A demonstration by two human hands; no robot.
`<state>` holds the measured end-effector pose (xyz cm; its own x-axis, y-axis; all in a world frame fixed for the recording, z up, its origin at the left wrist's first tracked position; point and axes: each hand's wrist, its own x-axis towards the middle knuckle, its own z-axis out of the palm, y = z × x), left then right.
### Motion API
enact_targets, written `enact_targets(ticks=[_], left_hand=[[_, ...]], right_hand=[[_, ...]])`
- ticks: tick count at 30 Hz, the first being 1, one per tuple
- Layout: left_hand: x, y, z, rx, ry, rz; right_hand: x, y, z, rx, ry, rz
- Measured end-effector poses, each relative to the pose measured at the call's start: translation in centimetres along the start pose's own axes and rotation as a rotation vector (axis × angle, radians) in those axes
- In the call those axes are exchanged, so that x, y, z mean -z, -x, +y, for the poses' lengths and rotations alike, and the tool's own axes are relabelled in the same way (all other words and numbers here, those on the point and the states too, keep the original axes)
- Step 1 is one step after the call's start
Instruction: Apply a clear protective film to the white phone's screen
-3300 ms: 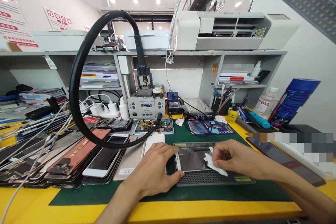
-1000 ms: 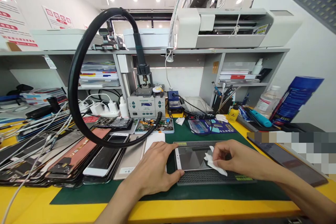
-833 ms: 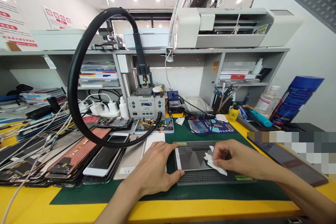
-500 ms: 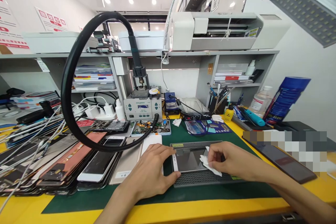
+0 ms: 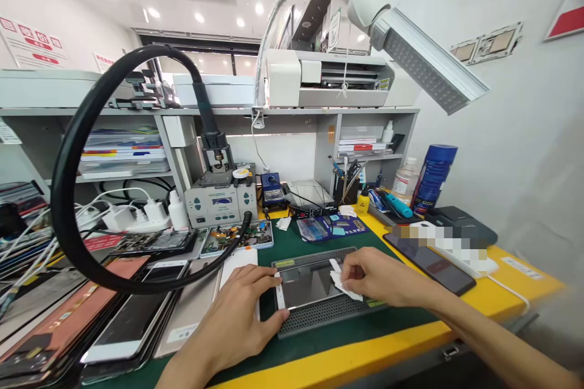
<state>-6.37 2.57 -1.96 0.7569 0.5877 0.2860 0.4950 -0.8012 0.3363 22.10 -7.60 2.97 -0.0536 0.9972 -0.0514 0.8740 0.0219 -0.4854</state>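
A white-framed phone (image 5: 303, 287) with a dark, glossy screen lies face up on a grey perforated pad (image 5: 314, 317). At its left end, my left hand (image 5: 239, 310) steadies the phone, fingertips at the far corner and thumb at the near one. Bunched fingers of my right hand (image 5: 371, 275) pinch a crumpled white tissue (image 5: 344, 285), which touches the right part of the screen. The phone's right end is hidden behind the tissue and my right hand. Under the pad is a green mat (image 5: 310, 361).
Stacked phones and screens (image 5: 132, 316) crowd the left. A thick black hose (image 5: 61, 194) loops from the hot-air station (image 5: 221, 200). A tray of circuit boards (image 5: 237, 237) sits behind the pad. Right of the mat are a dark phone (image 5: 431, 264), a bottle (image 5: 405, 179) and a blue can (image 5: 433, 179).
My view has swung right, so the scene sits further left and more of the right wall shows. Both hands keep nearly the same places on the phone, the tissue still pinched.
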Motion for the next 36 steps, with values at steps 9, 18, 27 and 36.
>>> enact_targets(ticks=[9, 18, 27, 36], left_hand=[[-0.8, 0.0, -0.8, -0.026, -0.014, 0.029], [-1.7, -0.2, -2.1, -0.110, -0.069, 0.083], [-1.3, -0.3, -1.9, -0.083, -0.084, 0.078], [-1.3, 0.0, -1.5, -0.065, -0.074, 0.108]], right_hand=[[-4.1, -1.3, -4.5, 0.173, 0.089, 0.070], [-7.9, -2.3, -6.7, 0.184, 0.149, 0.230], [-4.3, -1.4, -0.4, -0.074, 0.226, 0.329], [1.9, -1.4, 4.1, -0.265, 0.310, 0.358]])
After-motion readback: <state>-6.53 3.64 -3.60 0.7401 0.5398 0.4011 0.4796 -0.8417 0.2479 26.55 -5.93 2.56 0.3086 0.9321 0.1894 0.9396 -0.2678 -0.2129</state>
